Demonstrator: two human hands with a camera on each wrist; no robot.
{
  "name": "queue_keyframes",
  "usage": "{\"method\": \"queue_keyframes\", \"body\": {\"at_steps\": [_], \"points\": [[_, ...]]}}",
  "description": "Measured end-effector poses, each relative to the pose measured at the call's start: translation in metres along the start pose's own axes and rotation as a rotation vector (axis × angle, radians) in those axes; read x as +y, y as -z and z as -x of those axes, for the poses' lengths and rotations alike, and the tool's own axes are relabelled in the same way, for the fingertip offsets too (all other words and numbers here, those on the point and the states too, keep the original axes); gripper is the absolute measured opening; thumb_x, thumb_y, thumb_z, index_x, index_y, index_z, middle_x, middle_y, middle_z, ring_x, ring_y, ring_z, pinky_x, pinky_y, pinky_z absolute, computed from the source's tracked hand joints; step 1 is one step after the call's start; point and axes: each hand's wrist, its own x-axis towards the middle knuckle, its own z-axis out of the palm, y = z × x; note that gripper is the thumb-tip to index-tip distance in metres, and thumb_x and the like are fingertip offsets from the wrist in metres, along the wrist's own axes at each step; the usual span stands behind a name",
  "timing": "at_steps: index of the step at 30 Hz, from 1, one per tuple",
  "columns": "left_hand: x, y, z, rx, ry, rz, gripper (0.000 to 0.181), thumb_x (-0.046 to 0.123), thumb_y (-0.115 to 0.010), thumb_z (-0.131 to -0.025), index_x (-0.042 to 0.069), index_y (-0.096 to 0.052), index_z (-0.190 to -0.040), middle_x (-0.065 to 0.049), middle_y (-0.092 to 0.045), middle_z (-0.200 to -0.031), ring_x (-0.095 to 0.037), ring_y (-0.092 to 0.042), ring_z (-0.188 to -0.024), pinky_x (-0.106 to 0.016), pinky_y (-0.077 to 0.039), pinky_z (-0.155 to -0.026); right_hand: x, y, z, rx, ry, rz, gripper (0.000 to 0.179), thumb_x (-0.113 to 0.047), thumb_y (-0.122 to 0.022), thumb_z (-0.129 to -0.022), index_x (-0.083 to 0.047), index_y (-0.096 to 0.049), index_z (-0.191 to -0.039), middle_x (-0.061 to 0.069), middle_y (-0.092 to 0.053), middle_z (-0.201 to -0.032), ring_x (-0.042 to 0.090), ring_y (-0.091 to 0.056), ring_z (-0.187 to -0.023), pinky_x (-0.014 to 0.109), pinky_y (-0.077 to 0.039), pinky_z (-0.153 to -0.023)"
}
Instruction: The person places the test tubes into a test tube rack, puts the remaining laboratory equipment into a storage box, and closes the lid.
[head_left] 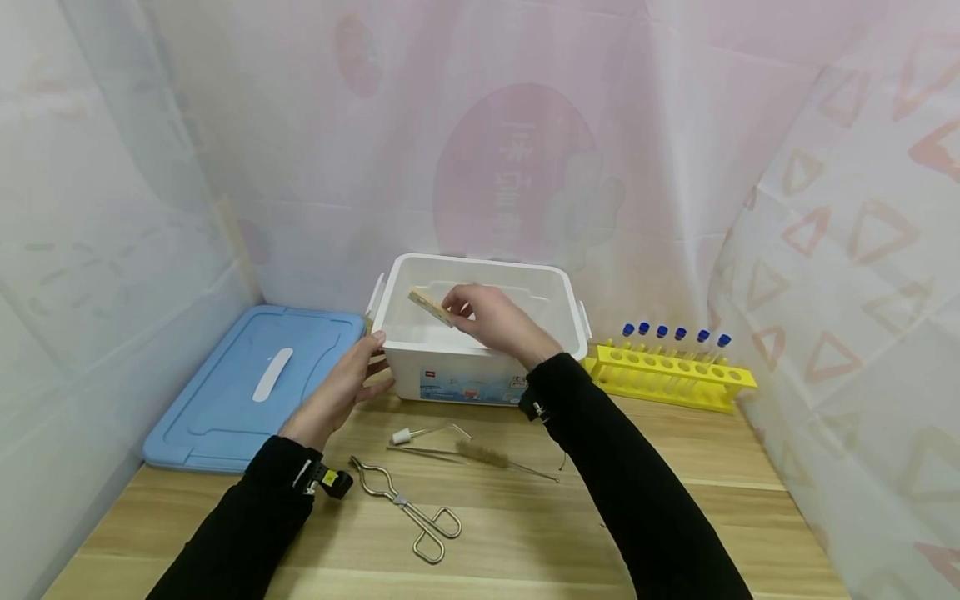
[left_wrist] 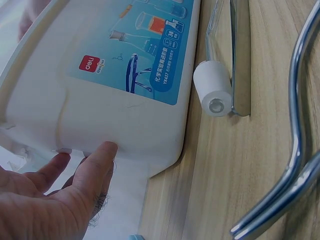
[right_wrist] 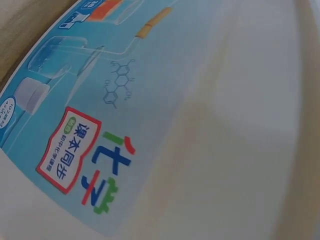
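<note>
My right hand (head_left: 498, 321) pinches a strip of light wood (head_left: 430, 307) between thumb and fingers, tilted over the opening of a white plastic storage box (head_left: 405, 371). At the box's front left corner, my left hand (head_left: 341, 387) rests with its fingers fairly straight, one fingertip near the rim. In the left wrist view, the left hand's fingertips (left_wrist: 107, 148) touch the box wall beside the printed label (left_wrist: 145, 60). The right wrist view shows only the box's front wall and label (right_wrist: 95, 125); the right hand is out of that view.
Before the box lie metal tongs (head_left: 402, 502), tweezers (head_left: 423, 452), a bent glass tube with a white stopper (head_left: 402, 436) and a bristle brush (head_left: 483, 454). A blue lid (head_left: 225, 383) lies left. A yellow rack (head_left: 660, 371) with several blue-capped tubes stands right.
</note>
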Motion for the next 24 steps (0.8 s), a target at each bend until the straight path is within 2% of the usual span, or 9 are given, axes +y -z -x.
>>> {"method": "queue_keyframes", "body": {"at_steps": [6, 12, 17, 24], "points": [[-0.001, 0.000, 0.000, -0.002, 0.000, 0.001, 0.088, 0.063, -0.040, -0.123, 0.013, -0.012, -0.190, -0.028, -0.015, -0.194, -0.052, -0.022, -0.182, -0.065, -0.042, -0.143, 0.007, -0.008, -0.010, -0.072, -0.052, -0.028, 0.023, -0.008, -0.072, -0.117, -0.005, -0.079, -0.139, 0.013, -0.083, -0.128, 0.027, -0.079, -0.119, 0.039, -0.067, -0.103], [0.000, -0.001, 0.000, -0.004, 0.004, 0.005, 0.088, 0.063, -0.041, -0.123, 0.013, -0.013, -0.190, -0.028, -0.015, -0.194, -0.052, -0.022, -0.183, -0.065, -0.042, -0.143, 0.014, -0.016, -0.013, -0.144, -0.099, -0.065, 0.025, -0.008, -0.072, -0.117, -0.005, -0.078, -0.141, 0.014, -0.083, -0.129, 0.027, -0.079, -0.115, 0.036, -0.066, -0.094], [0.001, 0.000, -0.001, -0.002, 0.001, 0.008, 0.086, 0.062, -0.041, -0.124, 0.014, -0.016, -0.190, -0.027, -0.015, -0.194, -0.053, -0.022, -0.182, -0.066, -0.041, -0.143, 0.018, -0.017, -0.017, -0.206, -0.092, -0.042, 0.024, -0.010, -0.071, -0.118, -0.006, -0.078, -0.141, 0.014, -0.082, -0.131, 0.028, -0.078, -0.121, 0.040, -0.066, -0.104], [0.000, 0.002, 0.000, -0.003, -0.001, 0.008, 0.087, 0.063, -0.040, -0.123, 0.012, -0.016, -0.190, -0.028, -0.014, -0.194, -0.053, -0.022, -0.182, -0.066, -0.040, -0.144, 0.019, -0.018, -0.022, -0.303, -0.031, 0.063, 0.023, -0.009, -0.067, -0.120, -0.007, -0.081, -0.138, 0.013, -0.081, -0.135, 0.029, -0.074, -0.128, 0.041, -0.064, -0.114]]}}
